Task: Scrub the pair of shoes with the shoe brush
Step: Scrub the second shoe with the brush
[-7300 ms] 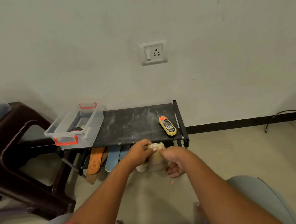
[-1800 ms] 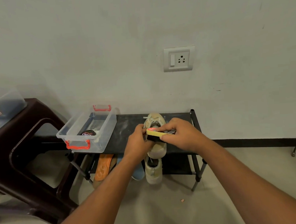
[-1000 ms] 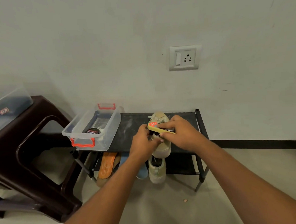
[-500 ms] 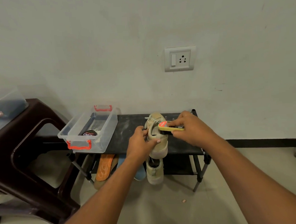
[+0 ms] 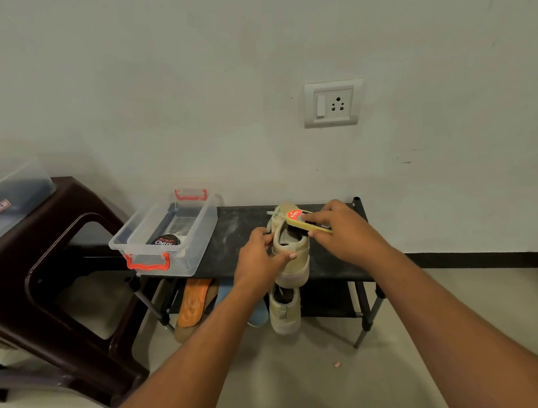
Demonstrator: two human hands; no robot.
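Note:
A beige sneaker (image 5: 295, 255) stands on the black top shelf of the shoe rack (image 5: 241, 230), heel toward me. My left hand (image 5: 258, 257) grips its left side at the collar. My right hand (image 5: 341, 231) holds a yellow shoe brush (image 5: 306, 222) with a red label, laid across the right side of the shoe's upper near the laces. The second beige sneaker (image 5: 284, 312) sits below, at the front of the rack's lower level, heel toward me.
A clear plastic box with red handles (image 5: 182, 245) holds a polish tin (image 5: 166, 240) on the rack's left end. A dark brown plastic stool (image 5: 41, 278) stands at left. An orange insole (image 5: 193, 301) and other footwear lie under the rack. A wall socket (image 5: 332, 103) is above.
My right hand has slid the brush along the shoe's upper, from over the opening toward the right side and toe. My left hand keeps its hold on the shoe.

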